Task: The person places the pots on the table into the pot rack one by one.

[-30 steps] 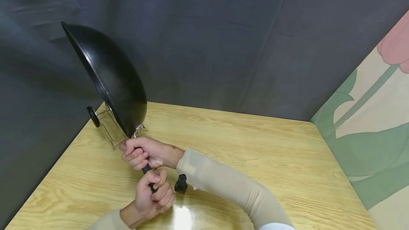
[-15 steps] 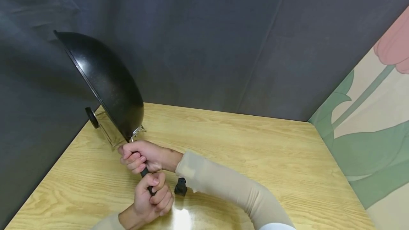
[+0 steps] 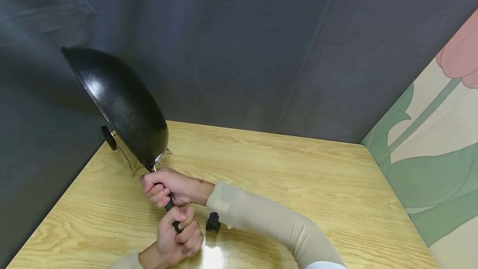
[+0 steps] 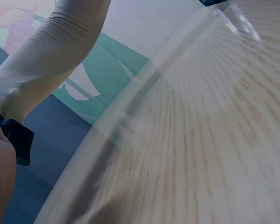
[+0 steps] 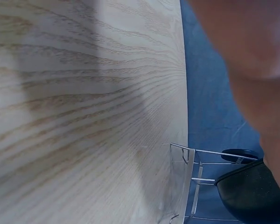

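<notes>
A black wok (image 3: 123, 103) is held up at a steep tilt, its open side facing left and its rounded underside toward the right. My right hand (image 3: 168, 188) grips its dark handle (image 3: 169, 203) close to the metal joint (image 3: 158, 160) below the bowl. Just below, my left hand (image 3: 181, 235) is curled round the handle's end. In the right wrist view part of the wok (image 5: 252, 191) shows beside the blurred right hand (image 5: 259, 70). The inside of the bowl is hidden in the head view.
Behind the wok a metal wire rack (image 3: 125, 157) stands on the wooden table (image 3: 280, 169), with a round black piece (image 3: 108, 138) at its left. A small black device (image 3: 213, 222) shows under the right sleeve. Dark cloth (image 3: 239, 53) hangs at the back, a flower-patterned panel (image 3: 433, 152) at right.
The wok's bowl has tipped down, its upper rim sinking lower and slightly left. Both hands keep their grip and have shifted slightly downward.
</notes>
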### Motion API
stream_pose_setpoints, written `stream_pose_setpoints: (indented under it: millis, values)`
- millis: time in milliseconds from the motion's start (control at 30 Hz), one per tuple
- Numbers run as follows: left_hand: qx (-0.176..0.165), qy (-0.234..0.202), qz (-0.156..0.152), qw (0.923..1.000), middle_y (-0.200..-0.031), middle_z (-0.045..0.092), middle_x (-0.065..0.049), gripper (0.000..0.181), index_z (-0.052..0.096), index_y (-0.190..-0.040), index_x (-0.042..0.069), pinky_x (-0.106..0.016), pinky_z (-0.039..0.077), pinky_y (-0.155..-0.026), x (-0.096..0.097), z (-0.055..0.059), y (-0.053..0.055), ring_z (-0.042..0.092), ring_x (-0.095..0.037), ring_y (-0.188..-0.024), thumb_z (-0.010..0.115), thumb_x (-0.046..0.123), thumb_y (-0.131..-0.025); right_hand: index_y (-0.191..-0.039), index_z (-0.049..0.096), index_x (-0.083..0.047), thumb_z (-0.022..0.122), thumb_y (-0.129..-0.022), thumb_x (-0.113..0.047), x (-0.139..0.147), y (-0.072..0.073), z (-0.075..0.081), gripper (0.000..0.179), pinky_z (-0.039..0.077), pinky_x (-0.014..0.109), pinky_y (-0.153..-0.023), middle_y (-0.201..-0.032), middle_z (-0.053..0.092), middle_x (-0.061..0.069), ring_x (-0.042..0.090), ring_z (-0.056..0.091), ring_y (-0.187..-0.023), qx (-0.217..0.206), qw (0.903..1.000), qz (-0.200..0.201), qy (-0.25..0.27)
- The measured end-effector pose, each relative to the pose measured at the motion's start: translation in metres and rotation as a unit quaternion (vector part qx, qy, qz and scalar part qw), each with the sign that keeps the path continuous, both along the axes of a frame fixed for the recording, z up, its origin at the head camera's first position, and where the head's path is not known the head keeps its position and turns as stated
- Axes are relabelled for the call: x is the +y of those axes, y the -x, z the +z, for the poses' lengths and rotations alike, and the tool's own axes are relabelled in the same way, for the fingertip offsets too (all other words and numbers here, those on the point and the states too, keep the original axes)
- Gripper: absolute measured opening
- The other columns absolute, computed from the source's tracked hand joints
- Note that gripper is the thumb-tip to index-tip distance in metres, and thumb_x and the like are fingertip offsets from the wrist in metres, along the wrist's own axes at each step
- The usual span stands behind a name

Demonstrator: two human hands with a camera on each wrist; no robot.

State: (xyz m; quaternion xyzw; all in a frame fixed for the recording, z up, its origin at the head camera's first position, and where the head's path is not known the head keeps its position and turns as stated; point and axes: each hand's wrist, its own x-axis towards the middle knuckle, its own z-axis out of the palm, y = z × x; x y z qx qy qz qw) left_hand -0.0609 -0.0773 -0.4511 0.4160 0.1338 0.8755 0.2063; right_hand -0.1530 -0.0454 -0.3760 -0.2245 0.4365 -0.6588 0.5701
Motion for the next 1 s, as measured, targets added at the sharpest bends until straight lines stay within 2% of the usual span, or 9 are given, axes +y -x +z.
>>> stream_pose_setpoints:
  millis: [267,467,1000]
  values:
    - [-0.001,-0.003,-0.003,1.0000,-0.048,0.025,0.002,0.028,0.024,-0.074,0.012,-0.031,0.022,-0.033,0.000,-0.002,-0.004,0.025,-0.013,-0.037,0.028,0.015,-0.101,-0.067,0.027,-0.016,0.041,-0.088,0.001,-0.001,-0.004,-0.004,0.031,0.018,0.014,-0.040,-0.053,0.024,-0.010,-0.001,0.022,-0.041,0.010,0.9996,-0.019,-0.020]
    - [-0.002,-0.012,-0.005,0.9999,-0.049,0.026,0.003,0.028,0.023,-0.074,0.012,-0.031,0.022,-0.033,0.002,-0.003,-0.005,0.025,-0.012,-0.037,0.028,0.015,-0.101,-0.067,0.028,-0.016,0.043,-0.088,0.000,0.000,-0.006,-0.008,0.031,0.019,0.014,-0.041,-0.055,0.025,-0.010,-0.001,0.022,-0.042,0.016,0.9993,-0.029,-0.017]
    - [-0.007,-0.015,-0.002,0.9999,-0.046,0.025,0.003,0.028,0.023,-0.074,0.012,-0.030,0.022,-0.033,0.005,-0.007,-0.011,0.024,-0.012,-0.035,0.029,0.016,-0.101,-0.068,0.027,-0.016,0.043,-0.088,0.000,-0.001,-0.011,-0.014,0.030,0.017,0.013,-0.041,-0.055,0.024,-0.010,-0.001,0.020,-0.044,0.010,0.9993,-0.025,-0.026]
